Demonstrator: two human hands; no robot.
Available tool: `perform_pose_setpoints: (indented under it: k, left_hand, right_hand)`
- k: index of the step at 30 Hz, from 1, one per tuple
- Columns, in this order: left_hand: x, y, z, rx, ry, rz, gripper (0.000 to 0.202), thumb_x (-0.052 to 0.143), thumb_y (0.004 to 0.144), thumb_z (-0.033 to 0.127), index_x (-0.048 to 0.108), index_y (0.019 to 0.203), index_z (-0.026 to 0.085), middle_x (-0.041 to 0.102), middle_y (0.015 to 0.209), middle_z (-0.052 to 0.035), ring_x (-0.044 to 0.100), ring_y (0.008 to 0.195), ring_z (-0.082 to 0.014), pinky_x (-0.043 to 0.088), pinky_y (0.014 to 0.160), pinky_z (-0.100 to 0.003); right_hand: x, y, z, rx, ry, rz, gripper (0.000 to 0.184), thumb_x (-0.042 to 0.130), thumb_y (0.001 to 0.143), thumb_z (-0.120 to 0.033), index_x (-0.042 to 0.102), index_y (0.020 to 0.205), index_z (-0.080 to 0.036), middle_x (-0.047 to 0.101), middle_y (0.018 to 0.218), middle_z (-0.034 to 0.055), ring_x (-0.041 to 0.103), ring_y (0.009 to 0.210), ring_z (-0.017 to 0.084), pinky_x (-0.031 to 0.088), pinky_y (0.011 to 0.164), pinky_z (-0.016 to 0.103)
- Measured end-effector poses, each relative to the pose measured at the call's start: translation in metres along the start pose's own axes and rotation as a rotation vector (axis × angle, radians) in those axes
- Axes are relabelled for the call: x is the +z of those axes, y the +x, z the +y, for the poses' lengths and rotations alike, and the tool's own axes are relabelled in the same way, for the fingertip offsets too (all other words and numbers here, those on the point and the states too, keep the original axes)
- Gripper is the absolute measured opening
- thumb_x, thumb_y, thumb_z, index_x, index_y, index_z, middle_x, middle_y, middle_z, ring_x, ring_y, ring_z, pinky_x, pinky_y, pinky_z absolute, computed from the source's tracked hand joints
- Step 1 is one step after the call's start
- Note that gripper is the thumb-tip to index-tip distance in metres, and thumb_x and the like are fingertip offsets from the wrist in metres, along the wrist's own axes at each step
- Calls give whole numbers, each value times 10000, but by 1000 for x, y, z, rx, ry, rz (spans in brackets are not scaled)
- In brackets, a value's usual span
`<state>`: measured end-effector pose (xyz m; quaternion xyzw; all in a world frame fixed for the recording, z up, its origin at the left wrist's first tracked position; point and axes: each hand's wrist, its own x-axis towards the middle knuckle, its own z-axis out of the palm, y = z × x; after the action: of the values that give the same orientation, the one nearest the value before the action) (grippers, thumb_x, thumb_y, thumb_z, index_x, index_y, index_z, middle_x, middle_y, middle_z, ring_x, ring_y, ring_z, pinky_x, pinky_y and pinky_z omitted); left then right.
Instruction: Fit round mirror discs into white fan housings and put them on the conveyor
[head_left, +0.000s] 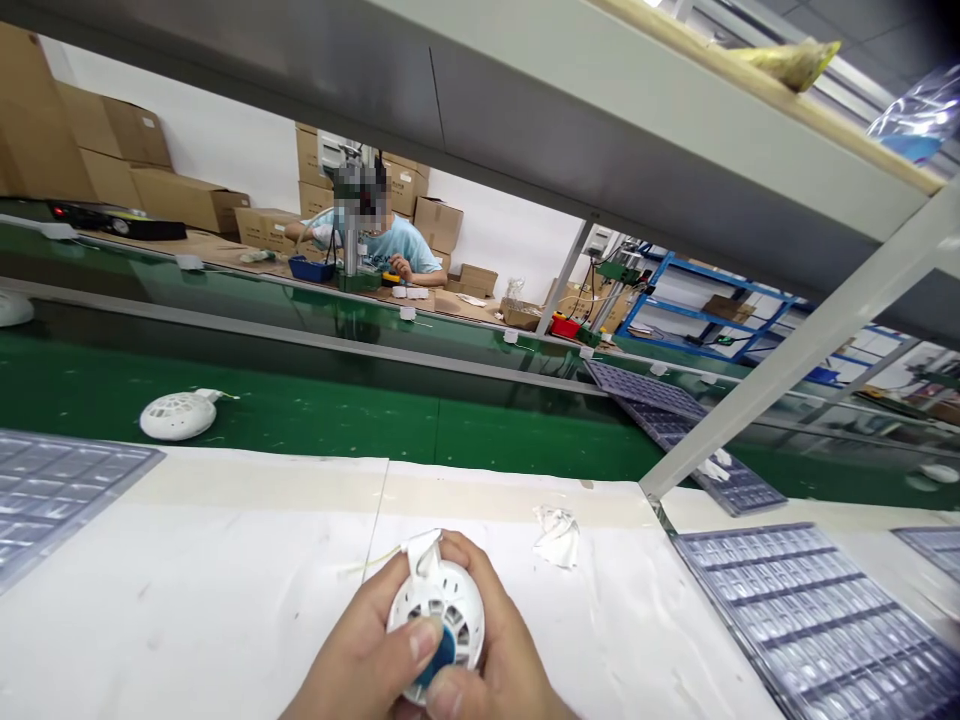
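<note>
A small round white fan housing [471, 600] with radial vent slots and a blue disc at its centre is held low over the white work surface. On its left side my left hand [364, 650] is closed around it, with the thumb across the front near the blue disc. My right hand [510, 650] wraps the right side, its thumb on the lower front edge. A white tab with a thin pale wire sticks up from the housing's top. The back of the housing is hidden by my fingers.
A similar white housing [180, 414] lies on the green conveyor belt [337, 415]. Crumpled white tissue [557, 537] is on the table [210, 560]. Clear compartment trays [817, 610] lie at right, another tray [60, 490] at left. A slanting shelf post [787, 360] stands at right. A person [401, 245] sits beyond.
</note>
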<state>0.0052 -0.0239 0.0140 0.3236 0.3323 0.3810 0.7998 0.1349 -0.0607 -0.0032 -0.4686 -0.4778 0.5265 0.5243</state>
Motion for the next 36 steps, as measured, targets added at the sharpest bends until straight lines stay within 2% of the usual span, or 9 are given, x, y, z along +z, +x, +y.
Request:
perform_pose_setpoints:
  k: [3,6,8,10,17,22,25,30,36]
  left_hand:
    - [0,12,9,0,-90,-1,400,717,723,503,629,980,210,634,661,-13,479,457,-136,357,424,-254]
    - [-7,24,20,0,-24,99,293,688,780,467,622,847,189,646,738,-25,533,531,-134,418,483,-247]
    - [-14,29,27,18,119,174,259,715,776,420,603,787,186,625,711,-6,520,533,-121,408,483,-226]
    - [-20,33,32,51,199,212,255,741,754,399,586,765,196,587,655,20,497,516,-115,379,451,-208]
    - [-25,41,39,32,148,280,298,713,782,438,578,901,201,625,797,-11,566,587,-127,476,517,-237]
    - [-17,28,36,32,298,141,329,757,724,432,587,886,203,610,665,8,492,512,-118,383,434,-206]
    - [-13,22,33,23,374,27,337,728,752,461,582,947,228,608,687,14,515,585,-142,419,498,-223]
    - [-16,27,35,-1,271,98,271,630,836,478,562,845,216,587,702,8,518,602,-144,419,514,-233]
    - [-17,28,37,69,253,73,270,663,820,474,595,925,235,578,697,22,516,598,-137,439,511,-225]
  right_hand:
    - [-17,12,-6,7,-7,23,803,602,762,-727,446,1376,-233,642,956,89,610,600,177,426,419,240]
    - [-41,24,-14,-6,-181,237,533,449,910,-637,630,1094,-170,618,765,47,539,554,140,373,427,220]
    - [-53,30,-16,12,-286,324,452,465,921,-578,656,945,-169,580,684,10,495,532,124,373,458,225]
    - [-58,32,-15,43,-347,315,394,477,918,-524,657,882,-176,550,629,-14,461,501,118,360,460,229]
    - [-57,32,-11,56,-425,311,325,456,911,-424,649,815,-180,518,564,-34,405,461,112,317,448,231]
    - [-58,33,-12,60,-440,303,306,448,913,-399,638,803,-186,514,561,-36,405,460,113,311,450,234]
    - [-58,33,-11,67,-442,307,305,448,913,-392,639,796,-184,513,549,-36,400,450,112,302,446,236]
    - [-58,33,-12,69,-444,302,312,438,911,-387,638,796,-178,513,553,-34,391,447,107,303,444,230]
    - [-58,34,-11,90,-470,294,289,439,903,-366,633,786,-186,525,552,-36,409,463,113,327,468,234]
